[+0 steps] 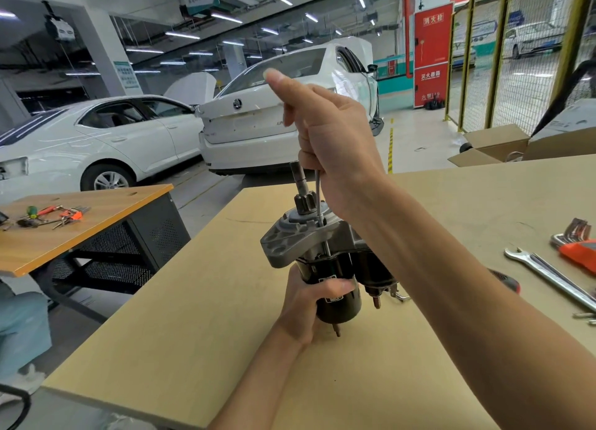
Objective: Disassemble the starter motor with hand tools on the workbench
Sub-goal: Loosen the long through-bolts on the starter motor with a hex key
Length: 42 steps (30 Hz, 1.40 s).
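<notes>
at the lower centre of the frame the starter motor (325,262) is held upright, its lower end on or just above the desk (193,316). the black body is gripped by the left hand (309,304), whose fingers are curled round it with the thumb laid across the label. above it, in the middle of the frame, the right hand (325,139) is raised, its fingers clamped on the top of a thin metal rod (319,200), the forefinger pointing up and left. the rod runs down beside the pinion shaft (301,187) into the grey nose housing (287,239). it is judged to be a long through bolt being drawn out, or a slim tool turned in it; which of the two cannot be told. if a bolt, the next move calls for a straight upward pull while the body is kept steady, so the rod is not bent or jammed. at the right edge a spanner (548,274) and an orange hex key set (577,249) lie on the desk. at the left a second desk (96,223) carries small tools. beyond, white cars (129,132) are parked in the upper half.
</notes>
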Motion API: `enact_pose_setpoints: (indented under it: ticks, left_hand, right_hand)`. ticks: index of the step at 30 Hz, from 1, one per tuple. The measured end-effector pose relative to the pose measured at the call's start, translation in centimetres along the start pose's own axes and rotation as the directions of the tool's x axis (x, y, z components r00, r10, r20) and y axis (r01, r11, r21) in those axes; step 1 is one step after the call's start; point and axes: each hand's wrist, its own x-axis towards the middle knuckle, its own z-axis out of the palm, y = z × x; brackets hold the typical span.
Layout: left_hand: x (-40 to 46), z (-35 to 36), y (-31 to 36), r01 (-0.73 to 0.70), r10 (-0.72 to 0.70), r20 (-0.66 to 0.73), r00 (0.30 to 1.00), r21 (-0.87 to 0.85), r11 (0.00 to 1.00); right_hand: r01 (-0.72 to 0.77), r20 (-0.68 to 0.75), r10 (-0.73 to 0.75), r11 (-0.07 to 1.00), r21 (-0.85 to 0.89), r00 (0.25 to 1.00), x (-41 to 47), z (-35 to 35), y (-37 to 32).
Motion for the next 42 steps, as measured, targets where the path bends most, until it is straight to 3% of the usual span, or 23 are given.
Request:
enact_pose_setpoints:
  ticks: [4, 11, 22, 27, 34, 42]
  left_hand:
    - [-0.3, 0.2, 0.3, 0.011, -0.011, 0.010, 1.000, 0.029, 1.000]
    - [-0.5, 0.3, 0.9, 0.023, -0.024, 0.009, 1.000, 0.047, 0.999]
    - [-0.7, 0.4, 1.4, 0.044, -0.045, 0.007, 0.999, 0.059, 0.997]
    - [-0.7, 0.4, 1.4, 0.055, -0.055, 0.002, 0.998, 0.062, 0.997]
    - [-0.6, 0.2, 0.8, 0.054, -0.054, -0.010, 0.999, 0.126, 0.990]
    - [-0.5, 0.1, 0.9, 0.035, -0.034, -0.006, 0.999, 0.099, 0.994]
  right_hand:
    - [-0.016, 0.015, 0.017, 0.998, -0.068, 1.000, 0.0, 0.3, 0.0]
    - [-0.083, 0.187, 0.094, 0.994, -0.064, 0.978, 0.1, 0.3, -0.3]
    - [-0.112, 0.070, 0.102, 0.981, 0.160, 0.992, 0.0, 0.4, 0.4]
    - [-0.135, 0.083, 0.124, 0.981, 0.141, 0.989, 0.0, 0.5, 0.5]
    - [-0.010, 0.054, 0.012, 0.999, -0.033, 0.998, -0.5, 0.9, 0.4]
    - [-0.152, 0.129, 0.142, 0.985, 0.076, 0.981, 0.2, 0.0, 0.9]
